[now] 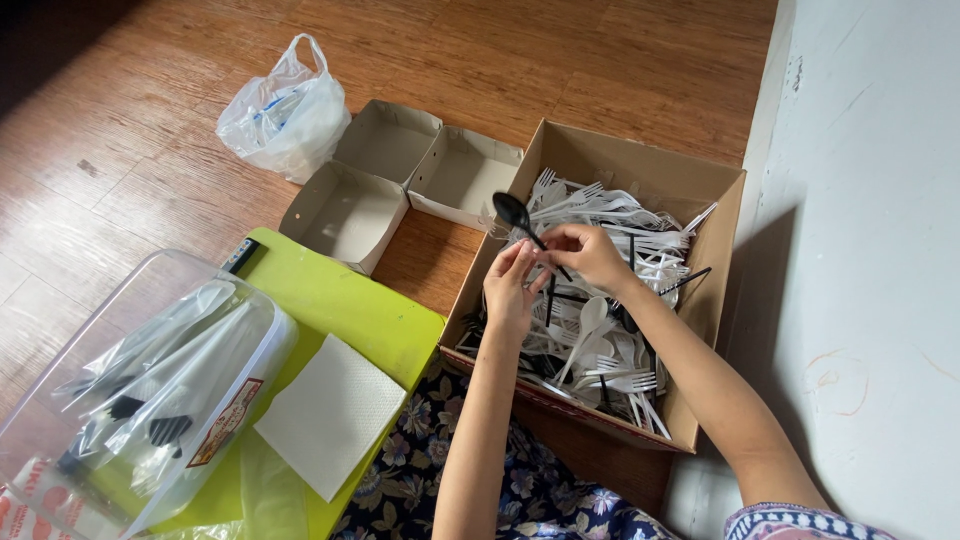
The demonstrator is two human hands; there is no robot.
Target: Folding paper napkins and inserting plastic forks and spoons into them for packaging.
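Black spoon (522,220) held above the box (640,165), bowl end up and to the left, handle running down-right into the fingers. Long axis diagonal, upper left to lower right. Right hand (590,255) pinches the handle, fingers closed on it; it's the nearer one and carries the grip. Left hand (512,290) sits just below and left, fingertips touching the handle's lower part, fingers mostly together, not a full fist. Can't tell if left holds anything besides the spoon. Both hands meet over the box's left half.

Box is brown cardboard, open, full of loose cutlery (610,340): mostly white forks and spoons, a few black pieces mixed in. It rests on the wood floor (150,150) beside a white wall (870,250).

Left of the box: three empty paper trays (400,180) touching one another, then a knotted plastic bag (285,115) farther left. Nearer the person: green surface (340,300) with a white napkin (330,415) on it, and a clear bin (150,380) holding bagged cutlery sets.
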